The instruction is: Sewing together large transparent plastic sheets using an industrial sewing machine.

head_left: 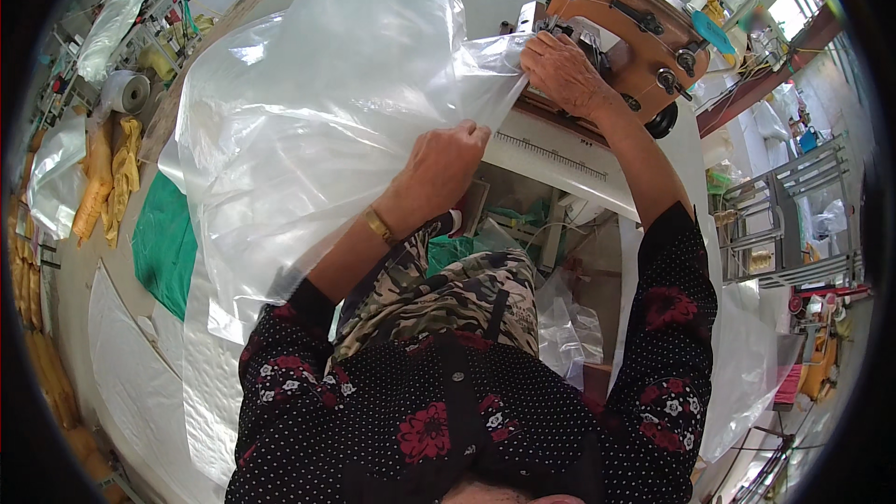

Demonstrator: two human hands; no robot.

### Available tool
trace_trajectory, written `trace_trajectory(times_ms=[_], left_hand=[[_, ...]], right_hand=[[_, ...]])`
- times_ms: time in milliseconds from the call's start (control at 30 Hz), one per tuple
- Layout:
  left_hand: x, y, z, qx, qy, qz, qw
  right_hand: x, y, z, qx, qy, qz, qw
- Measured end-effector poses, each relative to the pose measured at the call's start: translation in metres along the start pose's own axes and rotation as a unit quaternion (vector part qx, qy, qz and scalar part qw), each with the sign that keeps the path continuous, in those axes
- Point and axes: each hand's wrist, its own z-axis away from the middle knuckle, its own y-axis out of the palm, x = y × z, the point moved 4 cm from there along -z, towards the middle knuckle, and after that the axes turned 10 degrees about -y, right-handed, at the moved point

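A large sheet of clear plastic film (308, 93) spreads over the table to the left and drapes down past my left forearm. My left hand (439, 163) is closed on the film's near edge, its fingertips pinched together. Farther right, my right hand (565, 70) grips the film's corner beside the needle area of a brown sewing machine (616, 19). Between the two hands the film is drawn tight. My right fingers partly cover the machine's presser foot and needle, so whether the film lies under them is hidden.
A ruler strip (551, 157) runs along the table's front edge. Green sheeting (166, 247) hangs at the left, near a white roll (126, 91) and yellow bundles (98, 177). Metal racks (784, 215) stand at the right. Crumpled clear plastic (569, 317) lies below the table.
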Motion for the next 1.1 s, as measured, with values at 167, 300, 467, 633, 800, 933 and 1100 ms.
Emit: trace_trajectory(times_ms=[167,300,467,633,800,933,1100], left_hand=[[0.005,0.014,-0.004,0.058,-0.117,0.314,0.940],[0.008,0.021,0.006,0.027,-0.129,0.340,0.931],[0.017,0.037,0.018,0.002,-0.140,0.352,0.925],[0.027,0.055,0.026,0.000,-0.182,0.394,0.901],[0.033,0.064,0.028,-0.006,-0.186,0.426,0.885],[0.036,0.069,0.028,0.022,-0.207,0.447,0.870],[0.013,0.065,0.022,-0.054,-0.070,0.314,0.945]], right_hand=[[-0.001,-0.002,-0.005,0.047,-0.020,0.008,0.999],[-0.001,-0.002,-0.006,0.040,-0.009,0.014,0.999],[0.017,0.014,-0.002,-0.048,0.038,0.018,0.998],[0.030,0.031,0.024,-0.301,0.267,-0.035,0.915],[0.033,0.038,0.031,-0.308,0.292,-0.006,0.906],[0.032,0.033,0.028,-0.262,0.276,0.010,0.925],[0.028,0.026,0.022,-0.186,0.280,0.003,0.942]])
